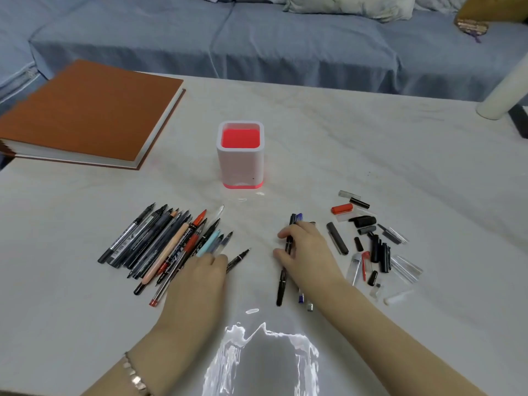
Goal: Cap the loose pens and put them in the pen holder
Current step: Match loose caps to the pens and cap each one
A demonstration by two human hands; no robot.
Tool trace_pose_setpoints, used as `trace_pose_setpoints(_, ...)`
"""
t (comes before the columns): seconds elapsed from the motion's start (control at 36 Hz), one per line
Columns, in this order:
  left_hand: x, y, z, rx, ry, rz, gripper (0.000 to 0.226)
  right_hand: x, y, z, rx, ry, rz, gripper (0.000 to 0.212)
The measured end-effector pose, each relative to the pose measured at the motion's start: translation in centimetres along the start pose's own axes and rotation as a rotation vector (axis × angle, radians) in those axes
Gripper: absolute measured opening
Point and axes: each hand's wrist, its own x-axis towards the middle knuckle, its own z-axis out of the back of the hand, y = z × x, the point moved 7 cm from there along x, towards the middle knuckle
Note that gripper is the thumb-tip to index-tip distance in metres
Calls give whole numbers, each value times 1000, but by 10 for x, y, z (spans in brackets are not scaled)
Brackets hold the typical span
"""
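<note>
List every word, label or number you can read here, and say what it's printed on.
None can be read.
Uncapped pens: barcode-style labels and barrel print, too blurred to read.
Pen holder: no text visible.
Brown book: plain cover, no text visible.

A pale marble-look table [371, 144] was lit from overhead, glare pooled near its front edge. Behind it a blue-covered sofa [257, 38] was seen, cushions [351, 7] piled on top, pretty lived-in. A white cylinder [505, 87] was propped far right.
</note>
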Motion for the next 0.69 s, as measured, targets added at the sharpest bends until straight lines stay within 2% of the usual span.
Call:
trace_pose_setpoints(0.08, 2, -5, -4, -34, 8, -5, 34, -5, -7, 2, -5, -33, -12, 28)
trace_pose_setpoints(0.19, 3, -9, -2, -218, 7, 43, 3, -13, -23, 29, -21, -126, -30, 21)
trace_pose_setpoints(0.31, 7, -20, 8, -367, -46, 49, 21, -17, -59, 72, -168, -261, -177, 21)
trace_pose_setpoints(0.42, 3, -34, 17, -511, -64, 26, 25, -16, -90, 86, -326, -185, -351, 19)
trace_pose_setpoints(0.53, 1, -41, 20, -613, -14, 40, 25, -12, -98, 82, -451, -142, -407, 22)
trace_pose_setpoints(0.69, 0, -45, 22, -780, 66, 65, 19, -10, -89, 82, -460, -129, -374, 19)
